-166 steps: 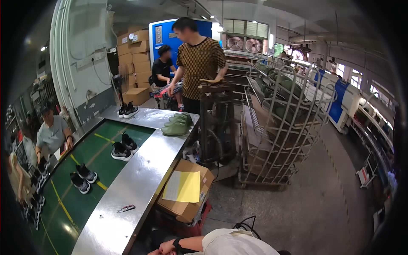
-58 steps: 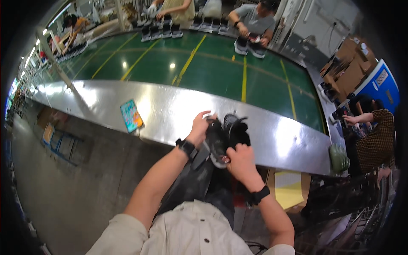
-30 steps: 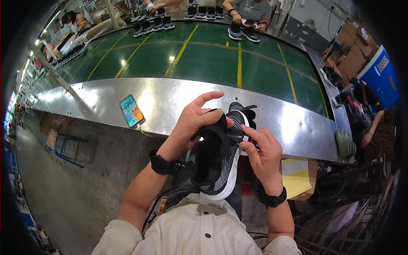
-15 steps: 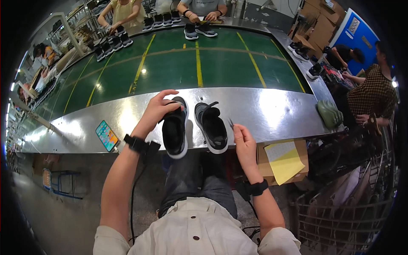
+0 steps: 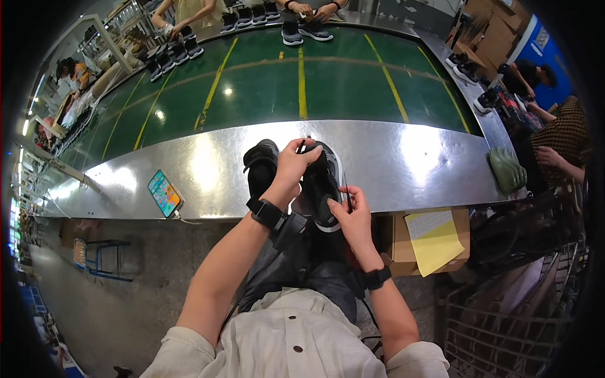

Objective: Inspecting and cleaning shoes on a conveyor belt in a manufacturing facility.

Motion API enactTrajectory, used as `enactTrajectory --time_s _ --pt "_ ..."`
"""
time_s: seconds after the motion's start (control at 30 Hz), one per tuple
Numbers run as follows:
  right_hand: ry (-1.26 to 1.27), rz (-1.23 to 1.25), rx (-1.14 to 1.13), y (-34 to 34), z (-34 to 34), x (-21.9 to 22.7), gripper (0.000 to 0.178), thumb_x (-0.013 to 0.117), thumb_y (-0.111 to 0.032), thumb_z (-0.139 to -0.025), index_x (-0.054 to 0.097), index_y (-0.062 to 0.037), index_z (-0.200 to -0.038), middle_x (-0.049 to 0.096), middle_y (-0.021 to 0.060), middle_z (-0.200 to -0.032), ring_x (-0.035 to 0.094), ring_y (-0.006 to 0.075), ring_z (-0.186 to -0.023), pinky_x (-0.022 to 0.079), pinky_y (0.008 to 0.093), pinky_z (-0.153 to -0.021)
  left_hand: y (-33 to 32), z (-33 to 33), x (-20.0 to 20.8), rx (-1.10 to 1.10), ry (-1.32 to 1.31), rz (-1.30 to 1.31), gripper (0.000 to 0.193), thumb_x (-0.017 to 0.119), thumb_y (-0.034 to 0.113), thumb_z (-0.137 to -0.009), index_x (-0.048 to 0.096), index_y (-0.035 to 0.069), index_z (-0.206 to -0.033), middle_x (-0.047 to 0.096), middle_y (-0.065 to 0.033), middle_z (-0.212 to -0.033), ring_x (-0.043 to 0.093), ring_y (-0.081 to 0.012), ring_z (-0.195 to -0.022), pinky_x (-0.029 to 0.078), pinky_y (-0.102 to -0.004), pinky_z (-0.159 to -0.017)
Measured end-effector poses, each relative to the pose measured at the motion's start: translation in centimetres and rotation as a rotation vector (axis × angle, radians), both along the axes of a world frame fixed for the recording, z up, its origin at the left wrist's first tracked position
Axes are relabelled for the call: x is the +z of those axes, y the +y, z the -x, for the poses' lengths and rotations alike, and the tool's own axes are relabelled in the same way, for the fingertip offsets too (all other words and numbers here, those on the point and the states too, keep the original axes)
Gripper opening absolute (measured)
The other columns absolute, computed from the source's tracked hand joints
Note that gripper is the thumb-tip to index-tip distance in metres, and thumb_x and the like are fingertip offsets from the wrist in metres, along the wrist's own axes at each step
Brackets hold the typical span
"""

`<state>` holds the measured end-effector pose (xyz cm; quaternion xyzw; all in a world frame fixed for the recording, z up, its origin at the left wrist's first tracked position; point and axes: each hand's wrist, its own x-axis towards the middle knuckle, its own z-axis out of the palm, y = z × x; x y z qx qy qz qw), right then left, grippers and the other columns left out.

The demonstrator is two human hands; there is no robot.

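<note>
I have the left hand (image 5: 291, 170) pinching the right-hand shoe (image 5: 321, 189) by its upper at the bench's (image 5: 391, 167) near edge, the right hand (image 5: 355, 220) clasping a thin tool (image 5: 347, 190). Probably light, soft-topped; grip its firmer heel.

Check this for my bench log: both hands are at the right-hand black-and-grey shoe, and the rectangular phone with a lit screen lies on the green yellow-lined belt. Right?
No: the phone lies on the shiny silver metal ledge, not the belt, as the head view shows. The rest holds: left hand and right hand are at the shoe.
</note>
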<state>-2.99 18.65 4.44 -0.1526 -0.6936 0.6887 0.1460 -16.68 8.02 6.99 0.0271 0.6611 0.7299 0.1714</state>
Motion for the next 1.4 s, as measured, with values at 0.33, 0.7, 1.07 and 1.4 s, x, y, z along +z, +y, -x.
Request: enactTrajectory --time_s 0.33,0.7,1.07,1.4 --pt "0.234 -0.453 -0.007 3.3 -1.1 6.1 0.027 0.071 -0.016 -0.076 0.064 -0.0038 -0.099 0.060 0.0050 -0.076 0.052 0.0117 -0.063 0.042 0.0230 -0.059 -2.1 -3.8 5.6 -0.191 -0.194 -0.282 0.041 0.064 0.010 -0.083 0.045 0.001 -0.118 0.062 -0.0101 -0.086 0.064 -0.0174 -0.079 0.052 -0.0269 -0.071" --pt "0.312 -0.584 0.088 3.0 -1.1 7.4 0.024 0.072 -0.011 -0.074 0.066 -0.0036 -0.096 0.061 0.0044 -0.077 0.054 0.0107 -0.064 0.041 0.0230 -0.057 -2.5 -4.7 5.8 -0.283 -0.122 -0.283 0.046 0.070 0.012 -0.078 0.048 0.003 -0.118 0.060 -0.0064 -0.091 0.060 -0.0114 -0.079 0.049 -0.0235 -0.071" --pt "0.209 -0.428 0.060 3.8 0.4 6.7 0.021 0.068 -0.009 -0.078 0.065 -0.0019 -0.097 0.061 0.0031 -0.077 0.054 0.0075 -0.069 0.043 0.0221 -0.062 -1.9 -2.7 5.9 -0.285 -0.048 -0.263 0.048 0.066 0.012 -0.082 0.042 0.001 -0.122 0.061 -0.0112 -0.087 0.064 -0.0168 -0.077 0.053 -0.0264 -0.070" --pt "-0.087 -1.234 -0.060 11.7 4.0 -2.5 0.056 0.065 -0.029 -0.079 0.046 -0.0028 -0.124 0.054 0.0183 -0.114 0.049 0.0338 -0.107 0.038 0.0410 -0.093 -1.5 3.5 0.4 -0.235 0.620 0.445 0.046 0.066 0.020 -0.072 0.049 0.005 -0.112 0.063 -0.0202 -0.095 0.059 -0.0364 -0.091 0.047 -0.0403 -0.080"
